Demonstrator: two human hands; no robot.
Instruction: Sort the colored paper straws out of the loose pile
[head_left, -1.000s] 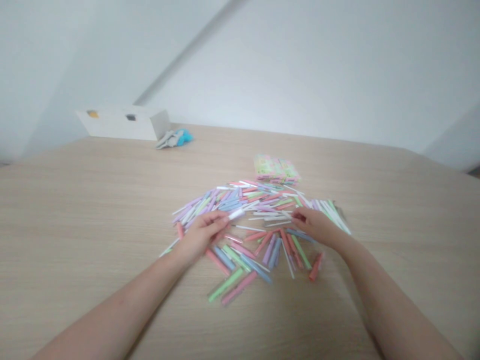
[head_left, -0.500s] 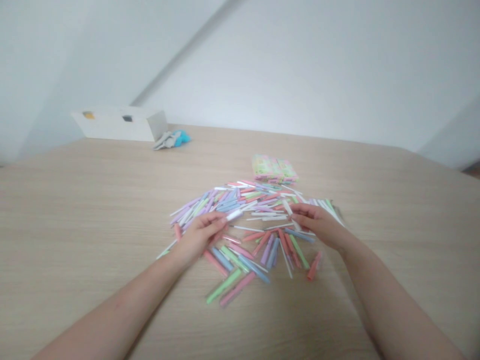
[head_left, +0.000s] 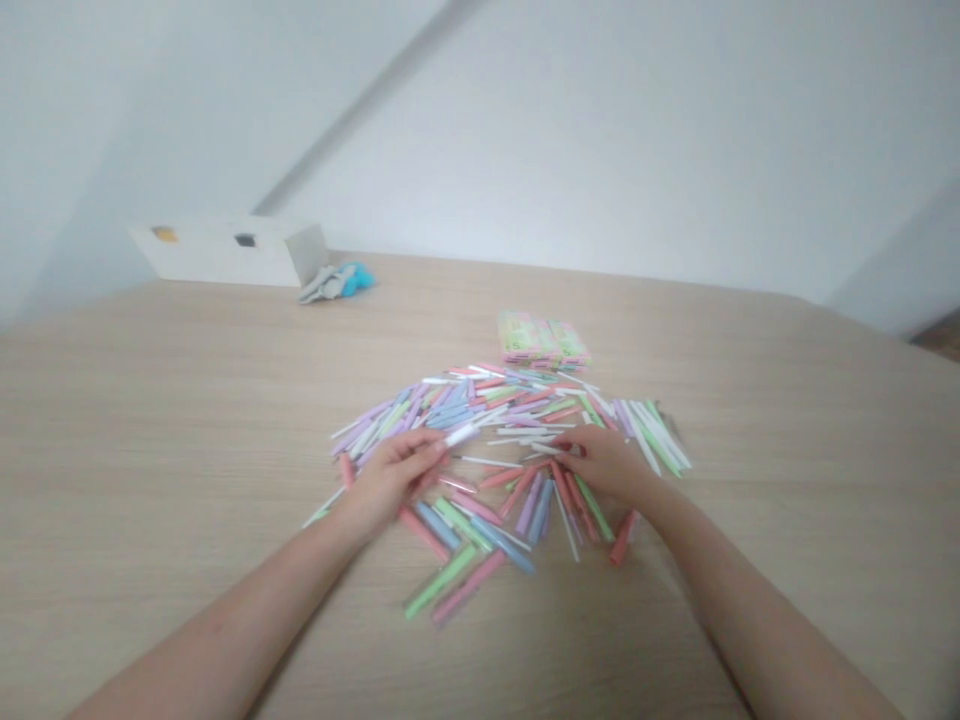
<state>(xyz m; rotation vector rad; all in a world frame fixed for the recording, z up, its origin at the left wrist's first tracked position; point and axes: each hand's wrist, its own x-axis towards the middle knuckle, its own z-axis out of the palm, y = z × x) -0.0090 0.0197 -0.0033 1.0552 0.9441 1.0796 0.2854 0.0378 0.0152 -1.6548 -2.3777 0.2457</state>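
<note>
Between the thumb and fingers of my left hand (head_left: 405, 465) is a white pen barrel (head_left: 461, 435), its free end pointing up and right. My right hand (head_left: 596, 460) is low over the pile, fingertips pinched together by a white stick-like piece (head_left: 545, 449); blur hides whether they grip it. Around both hands spread many loose pen parts: pink barrels (head_left: 469, 587), green barrels (head_left: 441, 580), blue barrels (head_left: 502, 545), purple barrels (head_left: 529, 502) and thin white sticks (head_left: 487, 461). Some of the thin sticks have dark tips.
Behind the pile lie green-and-pink packets (head_left: 541, 340), stacked together. Farther left, a white box (head_left: 225, 252) with two cut-outs stands near the wall, with a grey-and-blue crumpled cloth or glove (head_left: 336, 282) beside it. A row of sticks (head_left: 656, 435) lies right of the pile.
My right hand has moved down and left to the pile; the tilted white piece in its fingers no longer shows there. My left hand still holds the white pen barrel. The view has shifted slightly.
</note>
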